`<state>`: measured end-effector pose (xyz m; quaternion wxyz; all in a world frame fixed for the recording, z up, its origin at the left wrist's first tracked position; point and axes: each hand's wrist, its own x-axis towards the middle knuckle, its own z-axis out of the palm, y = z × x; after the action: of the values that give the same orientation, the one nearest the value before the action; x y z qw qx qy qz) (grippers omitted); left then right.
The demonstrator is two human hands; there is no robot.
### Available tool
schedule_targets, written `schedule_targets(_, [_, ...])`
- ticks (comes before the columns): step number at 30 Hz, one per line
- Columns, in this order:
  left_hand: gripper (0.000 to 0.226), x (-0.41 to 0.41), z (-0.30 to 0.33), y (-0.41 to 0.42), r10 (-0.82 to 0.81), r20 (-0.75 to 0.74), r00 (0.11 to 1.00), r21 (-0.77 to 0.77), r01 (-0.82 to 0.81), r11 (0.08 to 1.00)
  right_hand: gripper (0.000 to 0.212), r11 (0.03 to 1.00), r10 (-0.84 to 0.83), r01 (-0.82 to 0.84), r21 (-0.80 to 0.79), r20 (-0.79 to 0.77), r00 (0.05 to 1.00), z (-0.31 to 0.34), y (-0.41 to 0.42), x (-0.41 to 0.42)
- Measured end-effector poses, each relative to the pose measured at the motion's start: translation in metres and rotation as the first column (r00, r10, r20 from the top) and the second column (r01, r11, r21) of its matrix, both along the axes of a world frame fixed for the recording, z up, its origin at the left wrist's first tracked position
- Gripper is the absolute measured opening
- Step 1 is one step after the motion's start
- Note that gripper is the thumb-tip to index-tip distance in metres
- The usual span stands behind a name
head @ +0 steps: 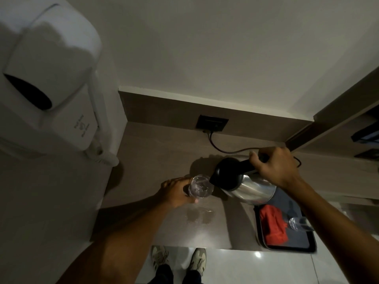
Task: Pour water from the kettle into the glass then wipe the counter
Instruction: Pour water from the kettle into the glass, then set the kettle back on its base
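Head view: right hand [272,167] grip clenched on tilted kettle [246,187]; left hand [176,192] clasps glass [200,188].

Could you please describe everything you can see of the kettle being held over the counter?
The shiny steel kettle with a black lid and handle is tilted spout-down toward the clear drinking glass. The right hand has its grip closed around the black handle, lifting the kettle above the grey counter. Its spout sits over the glass rim; the left hand steadies that glass.
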<state>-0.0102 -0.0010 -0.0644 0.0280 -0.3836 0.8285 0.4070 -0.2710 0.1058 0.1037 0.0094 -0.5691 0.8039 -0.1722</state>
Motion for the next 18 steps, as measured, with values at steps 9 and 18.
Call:
schedule_targets(9, [0.081, 0.000, -0.012, -0.002, 0.014, -0.023, 1.000, 0.011, -0.014, 1.000, 0.036, 0.925, -0.262, 0.368, -0.100, 0.534, 0.804, -0.022, 0.026, -0.018])
schedule_targets(18, [0.089, -0.001, -0.010, -0.002, 0.001, -0.035, 0.999, -0.021, -0.002, 1.000, 0.039, 0.751, -0.337, 0.648, -0.125, 0.772, 0.539, -0.066, 0.028, -0.063])
